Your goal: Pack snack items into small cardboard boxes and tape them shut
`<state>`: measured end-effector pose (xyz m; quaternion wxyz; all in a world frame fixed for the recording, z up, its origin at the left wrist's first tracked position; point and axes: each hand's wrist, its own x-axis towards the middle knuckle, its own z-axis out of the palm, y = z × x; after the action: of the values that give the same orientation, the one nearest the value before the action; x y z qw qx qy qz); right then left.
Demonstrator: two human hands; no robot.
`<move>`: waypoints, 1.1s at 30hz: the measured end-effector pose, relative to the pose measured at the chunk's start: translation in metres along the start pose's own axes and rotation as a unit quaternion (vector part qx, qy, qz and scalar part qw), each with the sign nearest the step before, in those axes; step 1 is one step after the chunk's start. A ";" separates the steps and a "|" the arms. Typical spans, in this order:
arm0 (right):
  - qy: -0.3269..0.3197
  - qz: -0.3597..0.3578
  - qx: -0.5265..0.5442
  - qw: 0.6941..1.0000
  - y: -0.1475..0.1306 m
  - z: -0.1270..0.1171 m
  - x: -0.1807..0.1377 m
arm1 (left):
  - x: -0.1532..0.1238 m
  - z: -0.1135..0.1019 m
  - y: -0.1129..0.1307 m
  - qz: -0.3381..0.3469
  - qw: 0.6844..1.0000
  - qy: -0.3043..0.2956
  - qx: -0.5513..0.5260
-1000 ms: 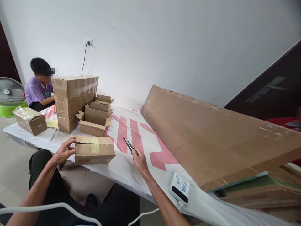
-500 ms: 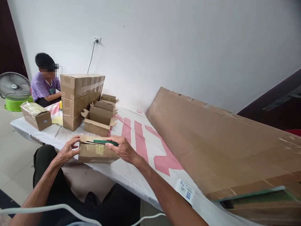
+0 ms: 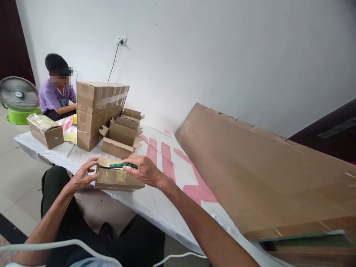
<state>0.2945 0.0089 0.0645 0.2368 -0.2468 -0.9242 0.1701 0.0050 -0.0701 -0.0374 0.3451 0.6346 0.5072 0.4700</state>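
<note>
A small cardboard box (image 3: 119,181) with clear tape on its top lies at the table's near edge. My left hand (image 3: 83,173) grips the box's left end, fingers at the far corner and thumb on the near side. In my right hand (image 3: 144,170) is a green utility knife (image 3: 115,165) with a ribbed handle, lying along the top seam and pointing left. The blade tip is hard to make out. Just beyond this box stands an open cardboard box (image 3: 118,147) with its flaps spread.
Stacked taped boxes (image 3: 91,98) rise behind, with a single box (image 3: 46,130) to their left. A large cardboard sheet (image 3: 250,167) leans along the table's right side. A person in a purple shirt (image 3: 51,96) sits at the far left near a fan (image 3: 19,94).
The view has shifted slightly, moving the scene a little right. The knife has moved slightly left relative to the box. Both hands keep their hold.
</note>
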 end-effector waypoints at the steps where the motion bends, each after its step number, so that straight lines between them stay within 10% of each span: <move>1: -0.007 0.001 -0.020 1.000 -0.002 -0.001 0.002 | 0.000 0.000 0.000 0.001 1.000 0.000 0.001; 15: -0.147 0.025 -0.217 0.965 -0.021 -0.023 0.025 | 0.003 -0.005 0.005 0.005 1.000 -0.017 -0.003; 33: -0.068 0.022 -0.132 0.989 0.050 -0.080 -0.030 | 0.011 -0.012 0.002 0.008 1.000 -0.013 0.019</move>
<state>0.3774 0.0495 0.0988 0.1354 -0.2844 -0.9466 0.0686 -0.0050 -0.0601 -0.0291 0.3355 0.6510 0.5067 0.4549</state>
